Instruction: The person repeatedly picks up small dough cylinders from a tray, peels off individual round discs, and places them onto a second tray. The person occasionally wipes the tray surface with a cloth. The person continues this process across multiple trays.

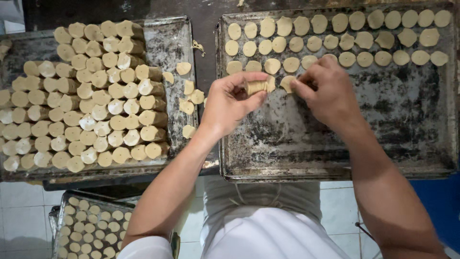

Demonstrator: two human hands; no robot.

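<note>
Head view runs from the left tray (pixel 177 38), packed with stacked dough logs (pixel 86 96), to my left hand (pixel 230 103), whose fingers curl and pinch a short dough roll (pixel 256 87) over the right tray (pixel 335 144). Just beside it my right hand (pixel 326 91) pinches what looks like a dough disc (pixel 287 82), below three rows of laid discs (pixel 345 38).

Below the dark worktop (pixel 206 9) I see a white tiled floor (pixel 19 216) and a blue surface (pixel 441 211) at right.
</note>
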